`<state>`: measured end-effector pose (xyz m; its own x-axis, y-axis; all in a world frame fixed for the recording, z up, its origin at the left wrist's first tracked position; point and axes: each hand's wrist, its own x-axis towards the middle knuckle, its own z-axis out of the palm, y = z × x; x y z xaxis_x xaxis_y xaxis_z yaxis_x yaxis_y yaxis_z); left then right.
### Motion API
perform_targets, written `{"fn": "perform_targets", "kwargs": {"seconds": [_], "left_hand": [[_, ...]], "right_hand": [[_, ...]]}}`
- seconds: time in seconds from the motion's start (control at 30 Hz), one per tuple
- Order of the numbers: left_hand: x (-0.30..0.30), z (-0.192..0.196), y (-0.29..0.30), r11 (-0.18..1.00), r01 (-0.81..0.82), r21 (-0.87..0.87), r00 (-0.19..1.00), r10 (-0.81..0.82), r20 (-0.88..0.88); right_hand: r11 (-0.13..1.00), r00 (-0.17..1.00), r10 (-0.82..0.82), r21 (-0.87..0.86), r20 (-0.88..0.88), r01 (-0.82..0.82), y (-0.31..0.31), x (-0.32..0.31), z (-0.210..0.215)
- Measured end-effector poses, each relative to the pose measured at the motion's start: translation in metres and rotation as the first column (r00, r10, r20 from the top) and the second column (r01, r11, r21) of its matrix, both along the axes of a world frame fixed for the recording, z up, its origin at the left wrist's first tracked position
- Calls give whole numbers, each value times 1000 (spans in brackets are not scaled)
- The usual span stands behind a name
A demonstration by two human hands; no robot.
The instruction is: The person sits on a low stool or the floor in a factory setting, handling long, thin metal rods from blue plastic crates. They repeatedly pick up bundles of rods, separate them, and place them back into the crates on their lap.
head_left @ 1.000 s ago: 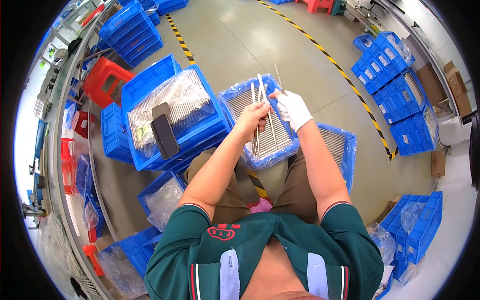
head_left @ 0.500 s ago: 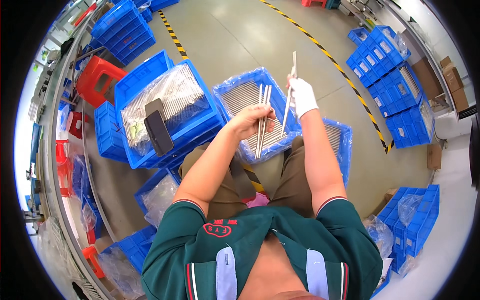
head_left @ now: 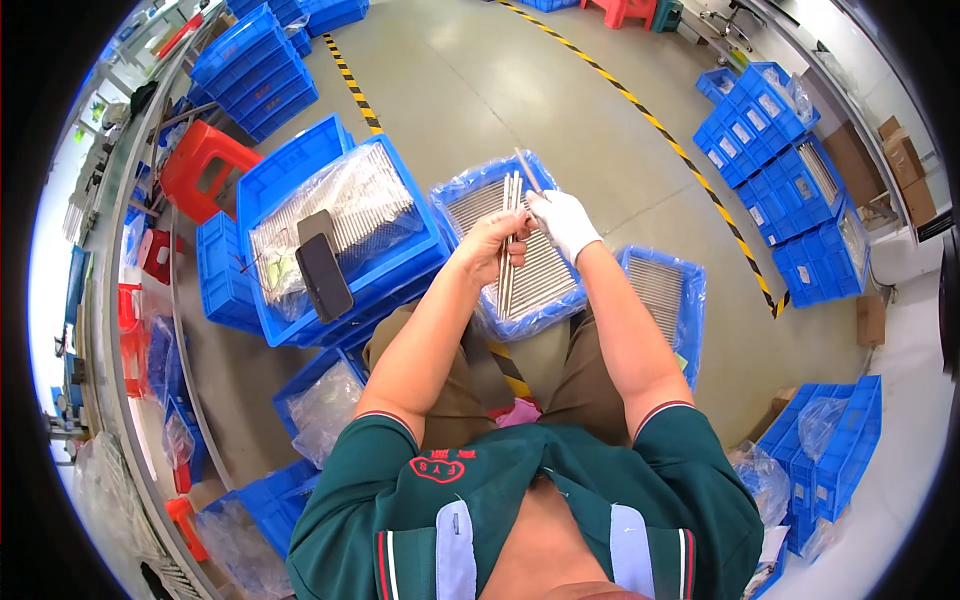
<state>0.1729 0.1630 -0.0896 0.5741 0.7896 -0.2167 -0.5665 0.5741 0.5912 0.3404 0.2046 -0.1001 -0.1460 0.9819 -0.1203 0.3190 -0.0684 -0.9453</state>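
Note:
My left hand (head_left: 488,246) is bare and closed around a small bundle of thin metal rods (head_left: 507,275), which stand close to upright in the picture. Right beside it, my right hand (head_left: 566,224) wears a white glove, its fingers closed on a single metal rod (head_left: 526,168) that slants up and left. The two hands nearly touch; their fingertips partly hide one another. Beneath them is a blue crate (head_left: 541,323) lined with clear plastic, holding rows of similar rods (head_left: 551,283) laid side by side.
At left, stacked blue crates (head_left: 395,262) hold more rods under plastic film, with a phone (head_left: 325,277) lying on top. Another lined crate of rods (head_left: 655,290) sits to the right. A red stool (head_left: 200,165) stands far left; crate stacks (head_left: 770,150) line the right side.
My right hand has moved left and down with its rod, from apart to right beside my left hand. The left hand's bundle has shifted slightly left.

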Motion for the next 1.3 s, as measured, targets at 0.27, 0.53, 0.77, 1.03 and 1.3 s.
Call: {"fn": "perform_targets", "kwargs": {"seconds": [0.27,0.53,0.77,1.03,1.3], "left_hand": [[-29,6,20,894,-445,51,882,447,-148],[-46,16,30,772,-629,-91,777,628,-44],[-39,8,28,849,-528,-33,849,528,-10],[0,25,6,912,-410,-6,910,408,-73],[6,15,-1,899,-405,167,837,438,-327]], "right_hand": [[901,784,19,-329,-620,-282,-30,7,51],[943,819,107,-203,-563,-263,-58,-11,42],[966,866,153,-113,-476,-232,-56,-12,34],[959,777,-70,-255,-626,-119,-52,-16,33],[998,961,8,56,-277,8,-49,-22,8]]}}
